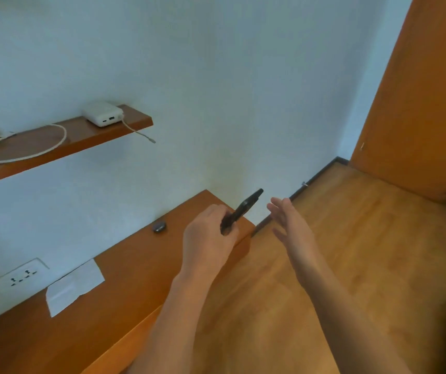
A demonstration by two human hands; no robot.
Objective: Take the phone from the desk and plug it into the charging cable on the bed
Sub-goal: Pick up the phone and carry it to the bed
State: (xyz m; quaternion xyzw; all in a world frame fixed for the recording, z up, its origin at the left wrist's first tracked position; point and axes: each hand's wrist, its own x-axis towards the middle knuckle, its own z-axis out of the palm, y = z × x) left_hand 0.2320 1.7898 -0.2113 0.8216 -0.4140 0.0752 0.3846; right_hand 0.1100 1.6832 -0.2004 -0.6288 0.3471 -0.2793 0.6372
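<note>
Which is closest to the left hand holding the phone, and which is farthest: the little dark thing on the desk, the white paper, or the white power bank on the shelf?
From the left hand, in the head view:
1. Little dark thing, just to its left on the desk by the wall.
2. White paper, farther left along the desk.
3. White power bank, up on the wall shelf, farthest.

I see the wooden desk (124,298) at seven o'clock bearing a white paper (73,287) and small dark object (159,227); the shelf (87,136) at ten o'clock carries a white power bank (102,113) and cable (27,155).
</note>
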